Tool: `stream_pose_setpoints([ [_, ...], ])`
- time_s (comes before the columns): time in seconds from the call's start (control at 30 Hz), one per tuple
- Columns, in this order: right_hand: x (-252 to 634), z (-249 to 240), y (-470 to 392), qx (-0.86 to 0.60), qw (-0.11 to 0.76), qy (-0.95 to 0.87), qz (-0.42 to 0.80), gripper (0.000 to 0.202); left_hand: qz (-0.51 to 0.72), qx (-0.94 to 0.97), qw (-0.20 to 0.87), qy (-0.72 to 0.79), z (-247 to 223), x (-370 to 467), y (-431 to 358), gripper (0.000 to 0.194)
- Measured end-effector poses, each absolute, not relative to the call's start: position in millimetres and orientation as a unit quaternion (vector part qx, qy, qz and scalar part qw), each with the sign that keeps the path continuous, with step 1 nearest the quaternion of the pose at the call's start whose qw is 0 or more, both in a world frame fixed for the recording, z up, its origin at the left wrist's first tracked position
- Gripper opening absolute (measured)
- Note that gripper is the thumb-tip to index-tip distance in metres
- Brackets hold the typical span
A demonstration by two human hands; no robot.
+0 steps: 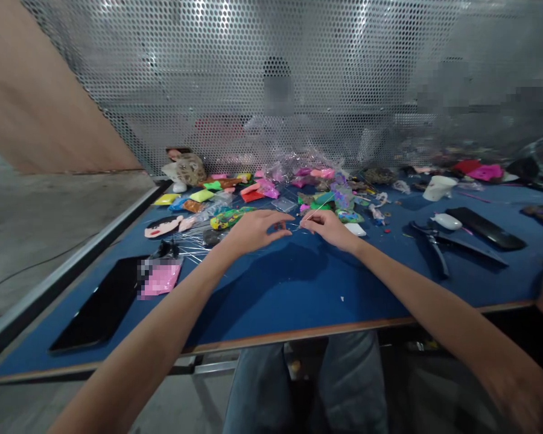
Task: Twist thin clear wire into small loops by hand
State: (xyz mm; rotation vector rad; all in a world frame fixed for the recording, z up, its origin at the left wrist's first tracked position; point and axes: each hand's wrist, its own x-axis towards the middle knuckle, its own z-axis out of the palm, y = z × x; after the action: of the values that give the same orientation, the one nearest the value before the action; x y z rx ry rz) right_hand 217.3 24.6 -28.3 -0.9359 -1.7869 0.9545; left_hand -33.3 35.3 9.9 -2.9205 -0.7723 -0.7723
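And here the right hand (332, 230) pinches a thin wire (324, 202) over the middle of the blue surface (276, 295), left hand (252, 231) just beside it, fingertips parted; so fine a piece likely wants a light, steady grip.

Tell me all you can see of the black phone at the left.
The phone is a slim, glossy black slab, apparently glass-faced, its face dark. It lies flat on the blue table, slanting away from the near edge. A pink packet sits by its far end; blurring hides whether they touch. The left hand is clear of it.
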Motion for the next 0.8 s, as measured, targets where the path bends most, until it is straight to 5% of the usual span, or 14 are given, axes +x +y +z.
stream_pose_setpoints([
  [0.33, 214.7, -25.9, 19.4, -0.37, 0.4, -0.73, 0.413, 0.026, -0.224, -0.947, 0.043, -0.225, -5.8, -23.8, 28.5, 0.028],
  [0.8, 211.0, -26.7, 16.2, -0.357, 0.375, -0.739, 0.43, 0.023, -0.214, -0.936, 0.248, -0.126, -2.8, -25.4, 31.7, 0.025],
])
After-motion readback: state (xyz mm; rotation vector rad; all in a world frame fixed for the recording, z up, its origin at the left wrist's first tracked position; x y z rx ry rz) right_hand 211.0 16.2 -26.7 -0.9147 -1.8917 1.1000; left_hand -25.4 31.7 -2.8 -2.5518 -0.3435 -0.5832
